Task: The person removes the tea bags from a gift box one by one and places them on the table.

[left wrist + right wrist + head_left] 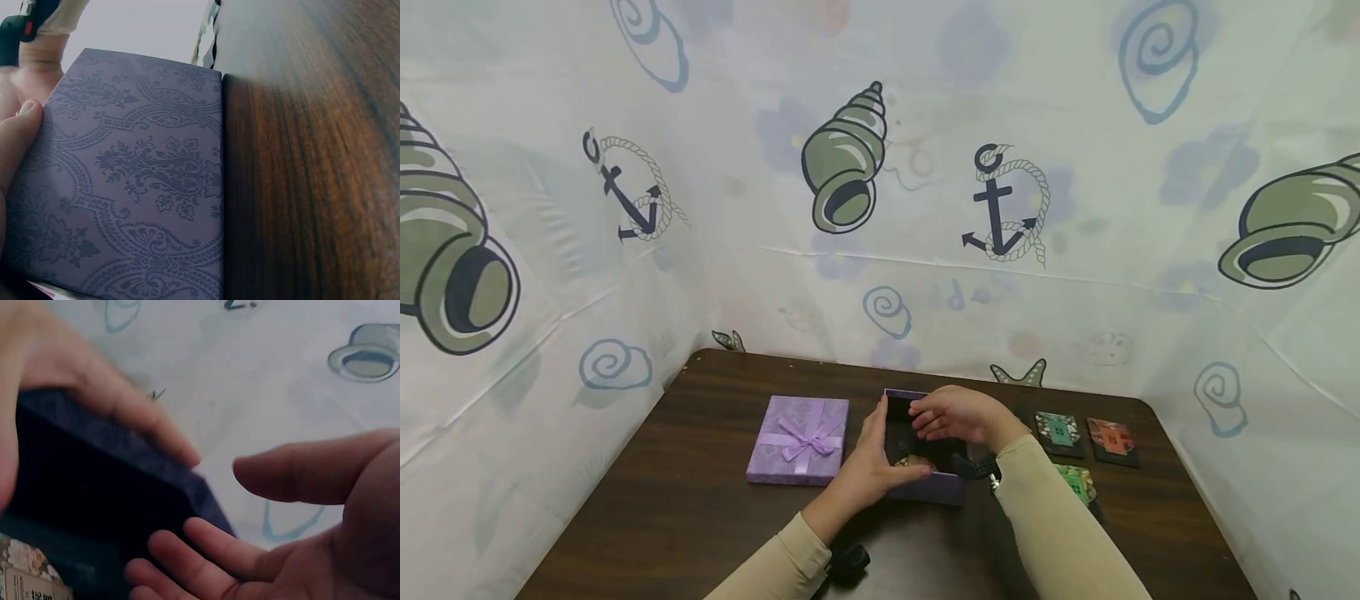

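An uncovered purple box (936,490) with a dark inside sits on the table in front of me. My left hand (868,467) holds it at its near left corner, fingers along the left wall and thumb at the front rim. In the left wrist view the box's patterned side wall (144,169) fills much of the picture. Over the opening is my right hand (951,412), its fingers loosely bent with nothing between them. Inside the box lies a floral-printed packet (31,569) with printed characters, partly out of frame.
To the left lies a lilac box lid (797,439) with a ribbon bow. Right of the box are a green packet (1060,430), a red packet (1112,438) and a yellow-green packet (1077,482), partly behind my right sleeve. Patterned cloth (925,317) hangs behind the brown table (647,517).
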Demonstrator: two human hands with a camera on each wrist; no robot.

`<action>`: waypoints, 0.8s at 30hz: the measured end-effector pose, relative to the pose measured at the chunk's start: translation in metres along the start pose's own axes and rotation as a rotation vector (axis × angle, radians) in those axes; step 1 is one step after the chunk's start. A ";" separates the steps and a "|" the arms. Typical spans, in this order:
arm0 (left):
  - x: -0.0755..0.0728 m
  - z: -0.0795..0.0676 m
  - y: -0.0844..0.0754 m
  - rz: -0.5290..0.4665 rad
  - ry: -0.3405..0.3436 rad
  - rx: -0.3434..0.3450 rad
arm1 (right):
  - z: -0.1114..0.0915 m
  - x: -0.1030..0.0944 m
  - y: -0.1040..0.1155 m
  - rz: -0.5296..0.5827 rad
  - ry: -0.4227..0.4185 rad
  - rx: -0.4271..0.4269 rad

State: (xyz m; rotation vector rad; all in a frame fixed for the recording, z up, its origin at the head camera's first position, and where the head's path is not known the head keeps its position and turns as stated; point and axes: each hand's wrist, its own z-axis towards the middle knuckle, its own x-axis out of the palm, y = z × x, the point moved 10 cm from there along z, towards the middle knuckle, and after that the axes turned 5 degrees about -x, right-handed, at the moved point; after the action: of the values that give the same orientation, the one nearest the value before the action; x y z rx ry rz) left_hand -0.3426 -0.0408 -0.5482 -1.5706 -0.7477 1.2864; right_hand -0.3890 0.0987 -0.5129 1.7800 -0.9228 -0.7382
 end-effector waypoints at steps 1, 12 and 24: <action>0.000 0.000 0.001 0.003 0.001 -0.003 | 0.003 0.001 -0.002 -0.001 0.018 0.008; 0.001 0.000 0.001 -0.001 0.018 0.005 | 0.018 0.001 -0.023 -0.027 0.042 0.126; 0.001 0.000 0.000 0.005 0.018 0.035 | 0.021 0.011 -0.026 -0.225 0.100 0.178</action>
State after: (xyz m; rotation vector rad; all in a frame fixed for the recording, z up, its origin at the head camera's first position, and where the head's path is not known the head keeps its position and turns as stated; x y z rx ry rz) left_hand -0.3425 -0.0402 -0.5485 -1.5554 -0.7070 1.2806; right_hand -0.3935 0.0862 -0.5452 2.0830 -0.7480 -0.7186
